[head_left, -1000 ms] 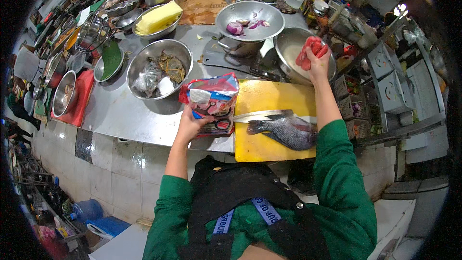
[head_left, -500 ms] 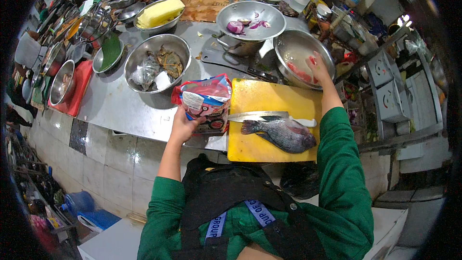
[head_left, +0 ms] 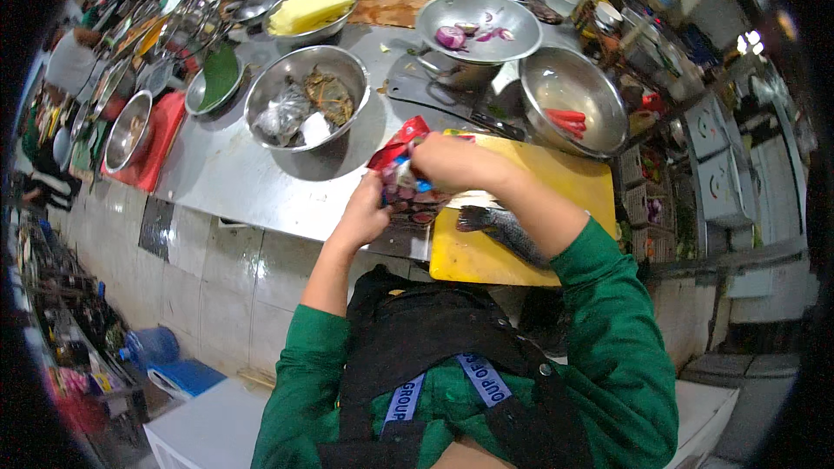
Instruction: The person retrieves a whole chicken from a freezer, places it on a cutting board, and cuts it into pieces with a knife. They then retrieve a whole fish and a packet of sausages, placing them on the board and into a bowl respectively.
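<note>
A red, blue and pink plastic bag stands on the steel table beside the yellow cutting board. My left hand grips its left side. At the bag's opening is my right hand, its fingers hidden in or behind the plastic. A whole dark fish lies on the yellow cutting board, partly covered by my right forearm. The knife next to the fish is mostly hidden by that arm. Beyond the board, a steel bowl of cloudy liquid holds several red sticks.
A colander with cut red onion rests on a pot. Left of it, a steel bowl holds a plastic bag and brownish pieces. Behind are a bowl with a yellow block and a wooden board. A red board lies far left.
My right hand has left the bowl with the red sticks and come left to the bag's opening. The red sticks stay in the bowl. My left hand still holds the bag.
</note>
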A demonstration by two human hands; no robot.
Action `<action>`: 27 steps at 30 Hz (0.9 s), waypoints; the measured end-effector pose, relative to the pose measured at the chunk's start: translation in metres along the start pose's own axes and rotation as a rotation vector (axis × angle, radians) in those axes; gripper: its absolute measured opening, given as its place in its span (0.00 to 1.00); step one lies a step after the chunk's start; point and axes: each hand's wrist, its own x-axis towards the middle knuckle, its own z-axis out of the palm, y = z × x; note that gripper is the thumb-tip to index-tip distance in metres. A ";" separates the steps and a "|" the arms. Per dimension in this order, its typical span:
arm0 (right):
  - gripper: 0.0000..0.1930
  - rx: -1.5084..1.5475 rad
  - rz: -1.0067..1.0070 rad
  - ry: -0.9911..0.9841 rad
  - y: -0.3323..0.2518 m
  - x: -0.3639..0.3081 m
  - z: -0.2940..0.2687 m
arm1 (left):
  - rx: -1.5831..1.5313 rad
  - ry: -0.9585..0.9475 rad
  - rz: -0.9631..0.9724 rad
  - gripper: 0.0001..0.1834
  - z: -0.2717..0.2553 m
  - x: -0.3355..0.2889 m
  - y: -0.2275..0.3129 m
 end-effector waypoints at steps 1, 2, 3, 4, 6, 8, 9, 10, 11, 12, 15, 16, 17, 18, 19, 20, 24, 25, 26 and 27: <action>0.10 0.042 -0.046 0.012 0.005 -0.001 -0.001 | 0.063 0.005 0.060 0.27 -0.001 -0.001 0.003; 0.11 0.035 -0.006 -0.014 0.010 -0.002 -0.001 | 0.038 0.010 0.112 0.28 -0.001 -0.001 0.006; 0.12 0.089 -0.086 -0.027 0.012 -0.002 0.002 | 0.179 -0.003 0.055 0.31 -0.003 -0.002 0.009; 0.13 0.105 -0.092 -0.031 0.014 -0.002 0.007 | 0.315 -0.003 0.046 0.34 -0.005 -0.003 0.010; 0.16 0.127 -0.131 0.013 0.014 -0.001 0.023 | 0.145 0.073 0.011 0.41 -0.009 -0.004 0.011; 0.17 0.119 -0.213 0.217 0.013 0.002 0.042 | 0.045 0.084 0.024 0.49 -0.010 -0.005 0.008; 0.17 0.192 -0.232 0.266 0.015 0.006 0.049 | 0.035 0.048 0.035 0.53 -0.009 -0.005 0.007; 0.16 0.247 -0.221 0.247 0.016 0.010 0.056 | 0.028 0.027 0.059 0.58 -0.008 -0.004 0.004; 0.15 0.307 -0.221 0.313 0.017 0.013 0.063 | -0.018 0.084 0.121 0.54 -0.005 -0.004 0.002; 0.15 0.334 -0.186 0.244 0.019 0.016 0.068 | -0.069 0.060 0.107 0.53 -0.002 -0.002 0.000; 0.15 0.389 -0.287 0.349 0.022 0.025 0.076 | -0.203 0.035 0.053 0.45 0.004 0.001 -0.008; 0.16 0.327 -0.132 0.252 0.019 0.026 0.077 | -0.061 -0.024 0.095 0.36 0.002 0.001 -0.011; 0.19 0.281 -0.292 0.261 0.018 0.026 0.074 | -0.005 -0.019 0.117 0.31 0.001 0.001 -0.012; 0.23 0.288 -0.231 0.233 0.013 0.025 0.074 | -0.026 -0.082 0.020 0.27 0.001 0.000 -0.011; 0.28 0.253 -0.230 0.241 0.011 0.023 0.070 | -0.059 -0.125 0.041 0.31 -0.002 0.001 -0.012; 0.32 0.417 -0.171 0.304 0.007 0.020 0.069 | -0.010 0.041 -0.021 0.28 0.001 -0.004 -0.009; 0.25 0.422 -0.259 0.340 0.002 0.008 0.063 | -0.506 0.092 0.058 0.41 -0.002 0.007 -0.007; 0.25 0.351 -0.212 0.308 0.001 0.008 0.062 | -0.477 0.150 0.073 0.42 -0.004 0.007 -0.006; 0.25 0.284 -0.165 0.233 -0.001 0.007 0.062 | -0.475 0.142 0.024 0.42 -0.004 0.006 -0.005; 0.29 0.313 -0.116 0.208 -0.002 0.008 0.062 | -0.471 0.125 -0.022 0.43 -0.004 0.004 -0.003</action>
